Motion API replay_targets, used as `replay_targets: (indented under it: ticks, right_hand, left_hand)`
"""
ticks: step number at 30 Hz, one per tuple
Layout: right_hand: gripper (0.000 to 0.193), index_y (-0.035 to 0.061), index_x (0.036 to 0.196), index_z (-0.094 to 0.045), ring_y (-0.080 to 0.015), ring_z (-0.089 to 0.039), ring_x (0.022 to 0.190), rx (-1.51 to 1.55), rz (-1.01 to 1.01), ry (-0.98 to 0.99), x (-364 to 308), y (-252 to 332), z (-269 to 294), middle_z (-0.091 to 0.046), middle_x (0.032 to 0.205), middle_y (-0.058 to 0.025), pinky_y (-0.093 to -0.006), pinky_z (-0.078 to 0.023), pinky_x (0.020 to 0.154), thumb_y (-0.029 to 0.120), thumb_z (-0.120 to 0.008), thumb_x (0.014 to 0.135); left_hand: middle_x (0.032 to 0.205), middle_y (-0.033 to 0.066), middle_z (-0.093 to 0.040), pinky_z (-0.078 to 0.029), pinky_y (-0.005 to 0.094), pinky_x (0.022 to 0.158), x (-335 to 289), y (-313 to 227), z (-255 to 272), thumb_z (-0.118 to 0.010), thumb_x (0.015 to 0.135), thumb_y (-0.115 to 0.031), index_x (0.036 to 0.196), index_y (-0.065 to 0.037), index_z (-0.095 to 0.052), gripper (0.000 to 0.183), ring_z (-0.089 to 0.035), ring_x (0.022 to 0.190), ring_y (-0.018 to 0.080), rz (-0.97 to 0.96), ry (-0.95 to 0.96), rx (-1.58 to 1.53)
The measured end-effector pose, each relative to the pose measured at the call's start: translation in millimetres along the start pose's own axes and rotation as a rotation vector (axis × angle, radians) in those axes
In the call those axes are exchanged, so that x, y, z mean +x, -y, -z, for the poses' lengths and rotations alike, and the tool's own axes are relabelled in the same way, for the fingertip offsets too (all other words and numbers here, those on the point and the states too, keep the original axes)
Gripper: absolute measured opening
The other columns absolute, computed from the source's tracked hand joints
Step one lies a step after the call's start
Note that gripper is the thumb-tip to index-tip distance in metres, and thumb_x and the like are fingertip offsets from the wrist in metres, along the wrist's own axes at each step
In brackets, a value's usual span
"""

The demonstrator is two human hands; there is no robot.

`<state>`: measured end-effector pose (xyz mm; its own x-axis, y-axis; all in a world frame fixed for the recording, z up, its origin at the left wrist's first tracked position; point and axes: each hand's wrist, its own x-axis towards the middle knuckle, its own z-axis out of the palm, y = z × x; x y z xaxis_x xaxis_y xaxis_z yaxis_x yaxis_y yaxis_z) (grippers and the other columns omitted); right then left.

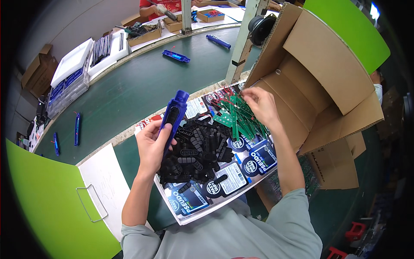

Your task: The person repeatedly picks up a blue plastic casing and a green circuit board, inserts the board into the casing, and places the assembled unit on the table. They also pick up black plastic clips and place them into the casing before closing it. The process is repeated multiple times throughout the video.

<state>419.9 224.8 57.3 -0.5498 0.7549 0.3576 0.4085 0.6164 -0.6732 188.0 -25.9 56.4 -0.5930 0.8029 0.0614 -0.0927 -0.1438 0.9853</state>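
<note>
My left hand (151, 144) is closed around a long blue plastic housing (181, 97), held tilted over the tray. A black strip sits in the housing's open side. Below it lies a heap of black oblong button pads (189, 160), some with ridged oval segments. At the far right of the tray, my right hand (262, 106) has its fingers pinched together over a pile of narrow green circuit boards (234, 119) with red wires. Whatever is between those fingertips is too small to make out. Both piles rest on a shallow tray (236, 180) lined with printed sheets.
A large open cardboard box (297, 97) stands right of the tray, beside a metal post (246, 41). Beyond runs a green conveyor belt (129, 93) carrying several blue housings (176, 56). A bright green panel (51, 198) is at left. Another person's hand (151, 9) works across the belt.
</note>
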Motion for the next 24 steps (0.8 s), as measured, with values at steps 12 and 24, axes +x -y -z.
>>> replay_targets:
  ticks: [12, 24]
  right_hand:
    - [0.035, 0.0002, 0.116, -0.068, -0.0322, -0.067, 0.099, -0.201, 0.105, 0.278, -20.6, -7.5, -2.7, -0.068, 0.107, -0.0176, -0.0420, -0.053, 0.086, 0.011, -0.071, 0.083]
    - [0.038, -0.0052, 0.107, -0.071, -0.0329, -0.073, 0.089, -0.226, -0.275, 0.182, -20.1, -59.9, 11.2, -0.074, 0.093, -0.0220, -0.0405, -0.055, 0.082, 0.022, -0.077, 0.082]
  left_hand:
    - [0.078, 0.0041, -0.067, -0.047, 0.0205, 0.050, -10.4, 9.0, 2.9, -0.064, 0.099, -0.012, 0.102, 0.002, -0.068, 0.016, -0.063, 0.060, 0.0075, -0.005, -0.033, 0.042]
    - [0.075, 0.0032, -0.066, -0.048, 0.0206, 0.050, -19.5, 10.3, 0.4, -0.064, 0.098, -0.012, 0.099, 0.003, -0.067, 0.015, -0.063, 0.059, 0.0080, -0.005, -0.029, 0.049]
